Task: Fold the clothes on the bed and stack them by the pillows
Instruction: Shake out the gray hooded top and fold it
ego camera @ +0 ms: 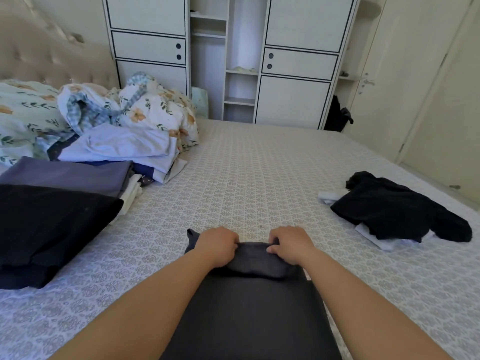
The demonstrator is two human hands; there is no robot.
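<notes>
I count two hands, my left hand (pixel 217 245) and my right hand (pixel 291 244), both on one dark garment (pixel 249 307) near me. To the left I see three folded piles: a black one (pixel 49 229), a grey-purple one (pixel 70 175) and a pale blue one (pixel 122 144). One unfolded black garment (pixel 394 206) lies right. One floral duvet (pixel 145 105) sits far left, one wardrobe (pixel 228 55) beyond the bed (pixel 254 172).

No text, label, brand, number or sign can be read anywhere here, whether on the clothes, bedding or wardrobe.
</notes>
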